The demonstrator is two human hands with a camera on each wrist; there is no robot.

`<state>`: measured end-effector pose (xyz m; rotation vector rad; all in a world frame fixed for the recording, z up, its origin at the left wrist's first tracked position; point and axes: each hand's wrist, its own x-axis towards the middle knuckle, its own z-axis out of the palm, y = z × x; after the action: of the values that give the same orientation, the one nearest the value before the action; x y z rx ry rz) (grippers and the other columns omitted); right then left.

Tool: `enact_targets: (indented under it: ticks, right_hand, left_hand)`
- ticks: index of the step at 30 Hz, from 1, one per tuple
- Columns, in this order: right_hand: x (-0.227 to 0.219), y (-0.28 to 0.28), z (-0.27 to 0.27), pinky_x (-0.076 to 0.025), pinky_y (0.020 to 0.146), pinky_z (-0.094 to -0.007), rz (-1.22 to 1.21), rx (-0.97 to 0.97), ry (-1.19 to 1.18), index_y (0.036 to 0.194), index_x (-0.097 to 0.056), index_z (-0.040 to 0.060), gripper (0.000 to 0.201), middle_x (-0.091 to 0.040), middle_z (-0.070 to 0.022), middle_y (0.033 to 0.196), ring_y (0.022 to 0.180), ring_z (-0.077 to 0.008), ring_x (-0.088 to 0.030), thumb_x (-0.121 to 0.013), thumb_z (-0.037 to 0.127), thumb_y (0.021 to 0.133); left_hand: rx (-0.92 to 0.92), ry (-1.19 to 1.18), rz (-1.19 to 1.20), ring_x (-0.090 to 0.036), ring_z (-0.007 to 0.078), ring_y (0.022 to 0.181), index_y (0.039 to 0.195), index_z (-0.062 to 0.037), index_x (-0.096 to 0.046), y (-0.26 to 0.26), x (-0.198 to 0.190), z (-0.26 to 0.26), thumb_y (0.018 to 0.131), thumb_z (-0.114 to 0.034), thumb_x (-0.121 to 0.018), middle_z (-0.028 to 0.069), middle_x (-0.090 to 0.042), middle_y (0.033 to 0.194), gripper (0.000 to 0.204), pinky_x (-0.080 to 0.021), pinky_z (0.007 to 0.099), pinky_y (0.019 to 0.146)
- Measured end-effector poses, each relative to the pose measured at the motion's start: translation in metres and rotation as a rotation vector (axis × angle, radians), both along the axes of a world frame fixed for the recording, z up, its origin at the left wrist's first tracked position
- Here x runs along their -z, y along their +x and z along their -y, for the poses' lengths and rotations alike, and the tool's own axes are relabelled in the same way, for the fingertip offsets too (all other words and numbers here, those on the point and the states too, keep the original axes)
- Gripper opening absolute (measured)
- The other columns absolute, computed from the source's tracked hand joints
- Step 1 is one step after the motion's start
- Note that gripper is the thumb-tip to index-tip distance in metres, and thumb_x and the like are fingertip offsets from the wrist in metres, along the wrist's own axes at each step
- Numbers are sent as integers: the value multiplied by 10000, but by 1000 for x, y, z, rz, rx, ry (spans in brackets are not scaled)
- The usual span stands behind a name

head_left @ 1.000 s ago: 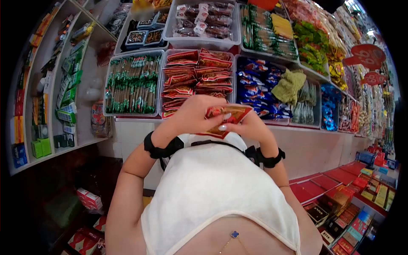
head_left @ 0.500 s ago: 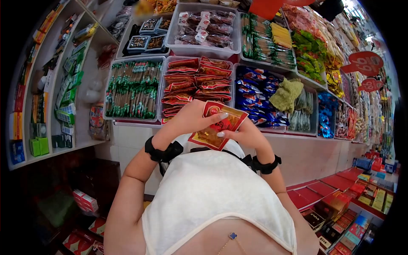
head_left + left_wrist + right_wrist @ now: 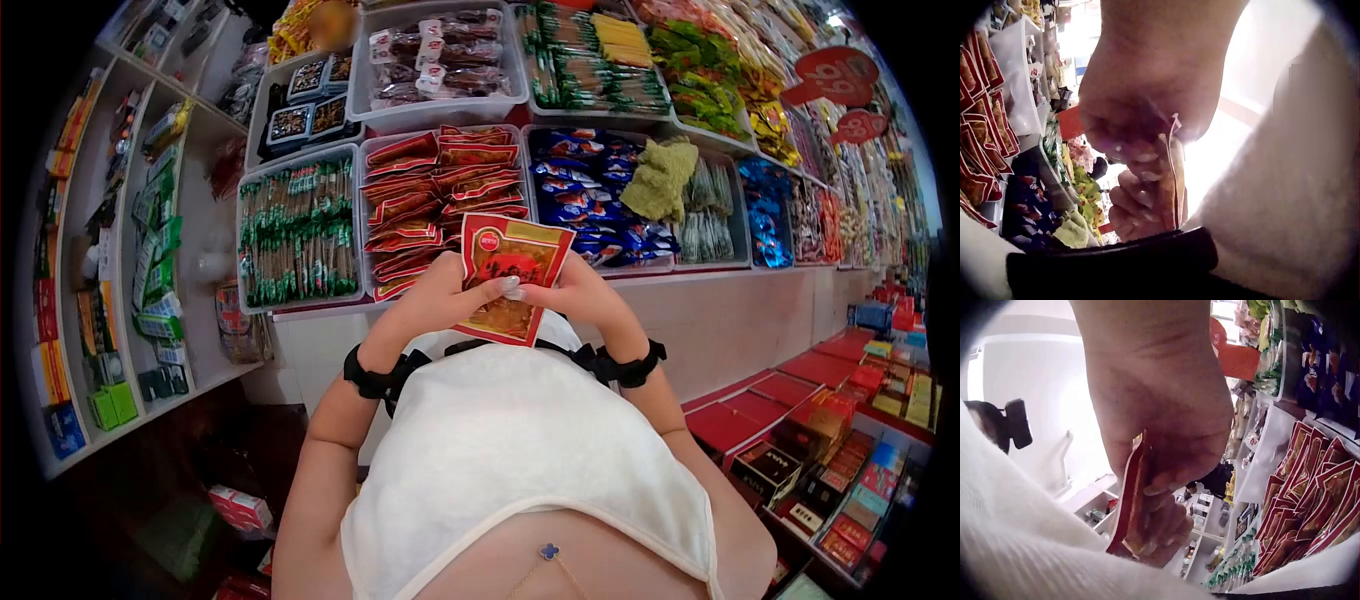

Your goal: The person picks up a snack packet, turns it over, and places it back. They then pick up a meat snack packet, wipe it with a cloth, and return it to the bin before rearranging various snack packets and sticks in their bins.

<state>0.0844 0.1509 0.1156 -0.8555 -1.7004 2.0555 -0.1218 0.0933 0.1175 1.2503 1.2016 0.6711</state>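
Observation:
A red-edged packet [image 3: 515, 255] with a clear window stands face-up between both hands in the head view. My left hand [image 3: 428, 298] grips its left side, thumb across the front; my right hand [image 3: 588, 298] pinches the right side, and the thumb tips meet at the middle. Edge-on, the packet [image 3: 1175, 181] shows against the left hand [image 3: 1154, 94] in the left wrist view. In the right wrist view the packet [image 3: 1130, 500] lies against the right hand [image 3: 1163, 419], with the other hand's curled fingers behind it.
Beyond the hands, a tub of similar red packets [image 3: 405, 200] sits between green-wrapped sticks [image 3: 300, 235] and blue packets [image 3: 585, 190]. A crumpled green cloth-like item [image 3: 660, 178] lies over the blue packets' tub. Shelves [image 3: 140, 250] stand at left, boxed goods [image 3: 830, 470] at lower right.
The packet has gone from tilted to nearly upright, its printed front turned into view. Both thumbs have come together on its front. The tubs have shifted left in the head view.

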Motion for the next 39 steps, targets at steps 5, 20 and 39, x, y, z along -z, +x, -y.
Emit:
enact_targets:
  ticks: [5,20,39]
  right_hand:
    - [1,1,1,-499,829,-293,-47,3,58,1217,-505,-4,445,-616,-55,1098,963,-114,-572,-680,100,822]
    - [1,-10,4,-479,825,-286,96,-20,9,1151,-580,5,334,-649,-54,1035,919,-111,-573,-650,173,870]
    - [16,-13,-1,-477,784,-280,133,-45,-43,1116,-607,10,302,-653,-44,991,878,-101,-571,-615,224,902]
  left_hand:
    - [-81,176,168,-593,143,671,1007,35,-623,7,7,4,888,-338,-630,88,-672,820,392,-492,281,645]
    - [-166,77,48,-603,129,707,1009,33,-608,-2,11,9,882,-324,-640,85,-663,833,381,-503,296,658]
    - [-159,13,64,-586,104,851,1110,18,-564,-4,5,4,909,-221,-618,57,-643,984,317,-499,281,771]
